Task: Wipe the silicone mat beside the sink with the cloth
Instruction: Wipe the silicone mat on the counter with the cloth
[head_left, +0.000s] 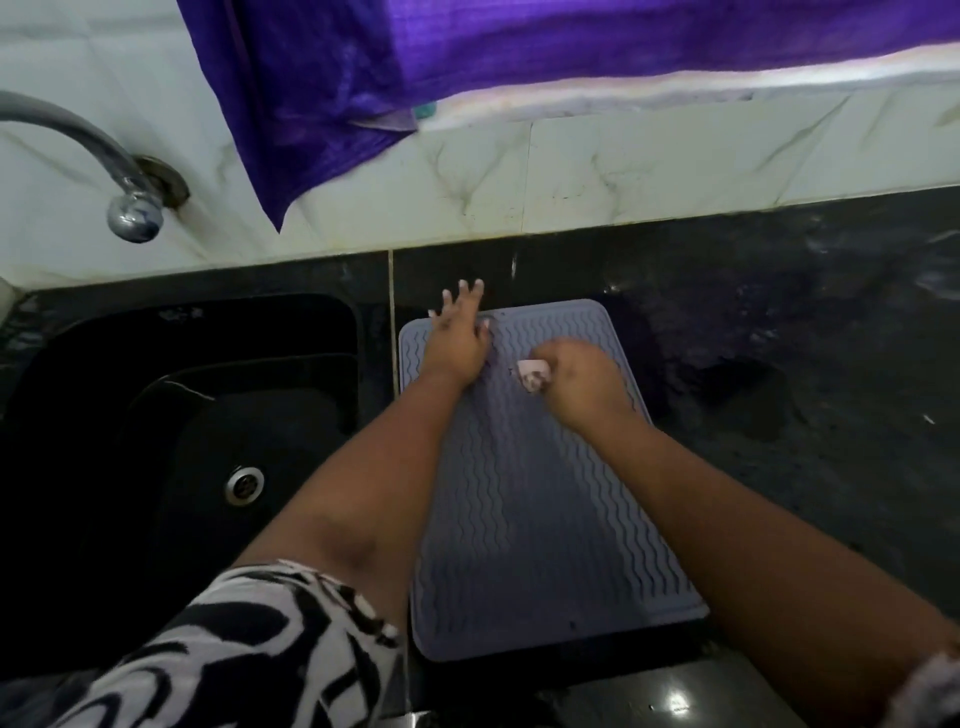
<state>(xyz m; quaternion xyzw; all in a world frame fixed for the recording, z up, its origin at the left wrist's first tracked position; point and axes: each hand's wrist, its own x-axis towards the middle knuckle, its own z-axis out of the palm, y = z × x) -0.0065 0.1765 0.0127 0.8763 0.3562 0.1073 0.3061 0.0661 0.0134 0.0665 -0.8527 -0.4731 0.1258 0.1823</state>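
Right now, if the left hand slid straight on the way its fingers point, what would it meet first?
The left hand lies flat at the silicone mat's far left corner, fingers already over the black countertop. Straight on, that strip looks clear, so it would probably meet the marble-tiled wall first.

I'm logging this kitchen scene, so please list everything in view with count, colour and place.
silicone mat: one, grey, wavy ridges, on the counter right of the sink
cloth: one, pale, bunched in the right hand
sink: one, black, left
tap: one, chrome, above the sink
curtain: one, purple, hanging at top
counter: one, dark, wet-looking
left hand: flat on the mat's far left corner
right hand: closed on the cloth
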